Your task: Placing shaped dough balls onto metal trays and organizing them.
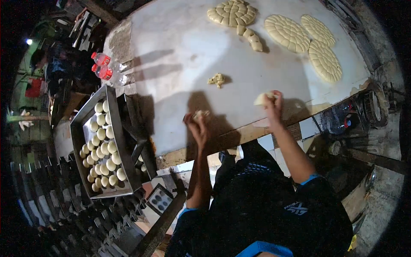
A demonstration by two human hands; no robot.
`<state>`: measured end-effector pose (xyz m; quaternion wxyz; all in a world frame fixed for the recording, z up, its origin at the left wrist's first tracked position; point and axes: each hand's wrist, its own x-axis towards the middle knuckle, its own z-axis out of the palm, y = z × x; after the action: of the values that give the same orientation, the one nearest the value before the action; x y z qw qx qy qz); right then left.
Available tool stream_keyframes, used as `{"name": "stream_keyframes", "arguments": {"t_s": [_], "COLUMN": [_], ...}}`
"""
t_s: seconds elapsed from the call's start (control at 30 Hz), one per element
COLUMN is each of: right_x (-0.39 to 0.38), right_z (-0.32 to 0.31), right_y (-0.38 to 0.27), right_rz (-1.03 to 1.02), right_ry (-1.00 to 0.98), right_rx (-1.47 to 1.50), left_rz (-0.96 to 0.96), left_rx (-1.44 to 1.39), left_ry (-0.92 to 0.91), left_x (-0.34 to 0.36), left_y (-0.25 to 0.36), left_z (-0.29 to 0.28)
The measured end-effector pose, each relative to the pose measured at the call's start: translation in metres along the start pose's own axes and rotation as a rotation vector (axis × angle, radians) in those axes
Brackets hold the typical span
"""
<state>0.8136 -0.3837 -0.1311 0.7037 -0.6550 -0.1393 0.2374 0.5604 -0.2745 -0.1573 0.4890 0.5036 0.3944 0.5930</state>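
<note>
Pale dough filled both hands: the left hand was curled shut around a small soft lump of dough, and the right hand pinched a second pale dough piece at the near edge of the white floured tabletop. A loose scrap of dough lay just beyond and between them, slightly nearer the left hand. Farther left, off the tabletop, stood a grey metal tray of rolled dough balls, while scored flat dough rounds lay at the far side.

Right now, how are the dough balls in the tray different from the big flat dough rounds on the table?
The dough balls are small, smooth and separate, lined up in a metal tray. The flat dough rounds are wide, scored into little squares, and lie on the white table. Both are pale dough.
</note>
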Motion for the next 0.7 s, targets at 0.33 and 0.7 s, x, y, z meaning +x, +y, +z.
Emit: {"name": "stream_keyframes", "arguments": {"t_s": [0.33, 0.7], "right_x": [0.14, 0.15], "right_z": [-0.107, -0.116], "right_y": [-0.038, -0.04], "right_rz": [-0.793, -0.892], "right_ry": [-0.441, -0.725], "right_rx": [-1.045, -0.835], "left_rz": [-0.87, -0.205], "left_rx": [-0.461, 0.923], "left_ry": [-0.135, -0.641], "left_x": [0.084, 0.0], "left_y": [0.023, -0.02], "left_z": [0.042, -0.055]}}
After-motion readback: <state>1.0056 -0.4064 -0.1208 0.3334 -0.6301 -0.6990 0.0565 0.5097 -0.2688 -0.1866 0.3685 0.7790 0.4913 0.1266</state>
